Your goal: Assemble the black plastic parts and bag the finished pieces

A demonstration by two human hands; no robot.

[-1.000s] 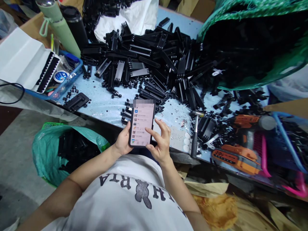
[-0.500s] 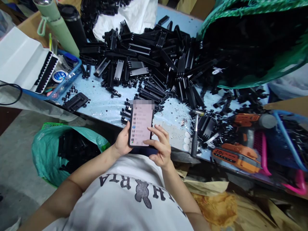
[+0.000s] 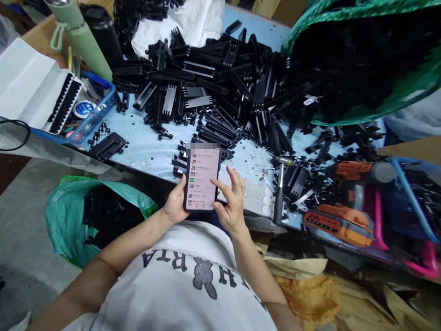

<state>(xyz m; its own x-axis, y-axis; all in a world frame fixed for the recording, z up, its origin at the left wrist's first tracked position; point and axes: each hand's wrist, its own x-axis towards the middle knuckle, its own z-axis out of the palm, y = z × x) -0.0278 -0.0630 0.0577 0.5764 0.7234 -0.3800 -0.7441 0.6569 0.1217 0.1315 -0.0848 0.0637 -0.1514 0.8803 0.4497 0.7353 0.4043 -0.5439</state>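
1. Beside the left thumb and close under the right index fingertip, I see the slim, black-edged rectangular smartphone (image 3: 202,181) with its lit, pinkish screen.
2. My main worry is a slip: only the left hand (image 3: 175,202) appears to support the phone, so a slackened grip could drop it. A lesser worry is a stray tap, should the right thumb, hovering by the screen's lower right corner, brush the glass.
3. Left fingers: closed around the phone, thumb along its left edge; the others are hidden behind, so I can't tell their spread.
4. Right hand (image 3: 231,204): fingers loosely parted and curved, gripping nothing. Whether the index tip touches glass, I can't tell.
5. Past the fingertips, narrow black plastic bars (image 3: 215,134) lie across the speckled pale-blue tabletop (image 3: 138,140); right of them rests a black-handled metal hammer (image 3: 279,200).
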